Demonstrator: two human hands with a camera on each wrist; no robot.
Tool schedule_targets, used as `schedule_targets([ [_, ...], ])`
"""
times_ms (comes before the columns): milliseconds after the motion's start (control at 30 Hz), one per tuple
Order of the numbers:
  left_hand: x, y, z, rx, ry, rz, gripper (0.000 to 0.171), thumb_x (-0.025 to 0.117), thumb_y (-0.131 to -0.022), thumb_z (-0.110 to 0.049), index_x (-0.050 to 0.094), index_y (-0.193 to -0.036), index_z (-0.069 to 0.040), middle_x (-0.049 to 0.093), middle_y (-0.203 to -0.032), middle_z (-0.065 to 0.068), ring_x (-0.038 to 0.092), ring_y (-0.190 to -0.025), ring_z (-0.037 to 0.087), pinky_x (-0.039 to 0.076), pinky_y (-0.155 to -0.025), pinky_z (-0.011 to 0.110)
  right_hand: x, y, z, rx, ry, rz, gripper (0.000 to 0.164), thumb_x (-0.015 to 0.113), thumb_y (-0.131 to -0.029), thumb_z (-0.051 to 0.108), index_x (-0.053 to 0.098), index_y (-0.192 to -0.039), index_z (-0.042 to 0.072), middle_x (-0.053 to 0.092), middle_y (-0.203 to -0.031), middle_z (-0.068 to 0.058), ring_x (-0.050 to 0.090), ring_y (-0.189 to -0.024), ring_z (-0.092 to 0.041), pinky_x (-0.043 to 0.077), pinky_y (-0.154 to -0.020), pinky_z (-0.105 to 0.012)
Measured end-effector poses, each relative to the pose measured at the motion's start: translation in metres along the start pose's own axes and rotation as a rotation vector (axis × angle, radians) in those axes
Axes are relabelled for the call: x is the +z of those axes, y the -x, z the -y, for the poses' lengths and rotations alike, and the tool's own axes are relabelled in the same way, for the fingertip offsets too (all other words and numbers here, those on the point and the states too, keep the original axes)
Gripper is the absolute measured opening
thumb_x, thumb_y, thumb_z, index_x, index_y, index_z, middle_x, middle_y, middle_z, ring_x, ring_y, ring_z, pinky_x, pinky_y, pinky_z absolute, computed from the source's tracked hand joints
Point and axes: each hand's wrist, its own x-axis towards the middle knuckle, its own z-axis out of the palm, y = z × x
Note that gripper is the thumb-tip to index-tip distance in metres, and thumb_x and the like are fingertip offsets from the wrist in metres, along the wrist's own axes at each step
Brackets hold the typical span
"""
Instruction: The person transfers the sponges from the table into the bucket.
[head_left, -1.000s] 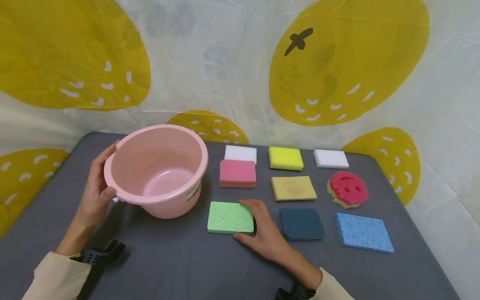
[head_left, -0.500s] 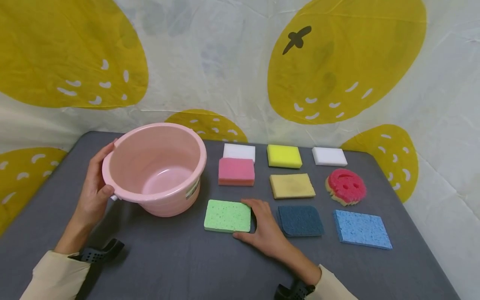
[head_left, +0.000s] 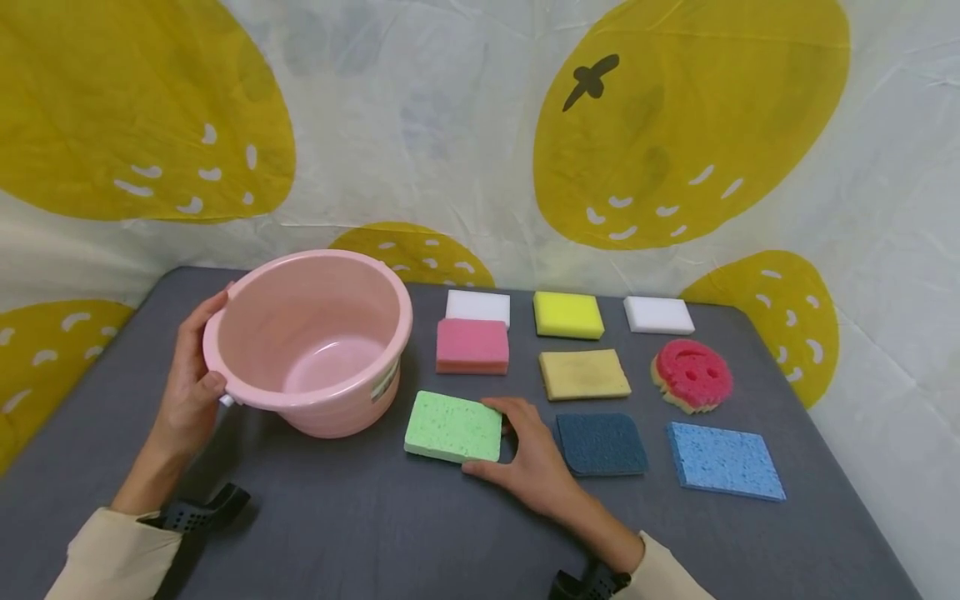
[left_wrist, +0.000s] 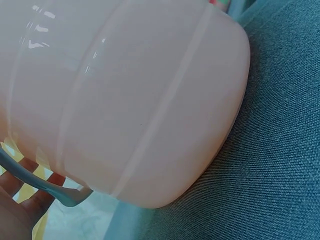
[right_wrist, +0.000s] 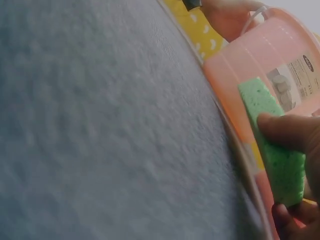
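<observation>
My left hand (head_left: 187,383) grips the left rim of a pink bucket (head_left: 341,412), thumb at the front and fingers behind the side. The bucket leans toward me, its inside bare. In the left wrist view the bucket's wall (left_wrist: 150,100) fills most of the picture, with fingers near its handle (left_wrist: 45,186). My right hand (head_left: 528,458) pinches a green sponge (head_left: 453,425) by its right end, between thumb and fingers. The sponge tilts, its left part raised. The right wrist view shows the thumb on one face of the green sponge (right_wrist: 267,145), the bucket behind.
Right of the bucket lie a pink sponge (head_left: 472,346), a white sponge (head_left: 477,306) behind it, a yellow sponge (head_left: 568,315), a tan sponge (head_left: 585,374), another white sponge (head_left: 660,316), a red round sponge (head_left: 693,373), a dark blue scouring pad (head_left: 602,445) and a blue sponge (head_left: 726,460).
The green sponge has tilted up and shifted slightly left in my right hand, from lying flat on the table. My left hand keeps its hold on the bucket, which stays put.
</observation>
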Motion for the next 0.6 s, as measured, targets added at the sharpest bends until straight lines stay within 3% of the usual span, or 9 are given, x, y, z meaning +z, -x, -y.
schedule_targets([
  [600, 0.001, 0.003, 0.0, 0.002, 0.014, 0.02, 0.073, 0.061, -0.084, -0.009, 0.026, -0.148, -0.001, 0.017, -0.154, 0.017, 0.024, -0.131, 0.028, 0.038, -0.098, 0.021, -0.04, -0.014, 0.026, -0.105, -0.039, -0.12, 0.076, 0.085, -0.072, 0.026, 0.048, -0.137, 0.011, 0.047, -0.129, -0.001, 0.045, -0.108, -0.014, 0.045, -0.089, -0.045],
])
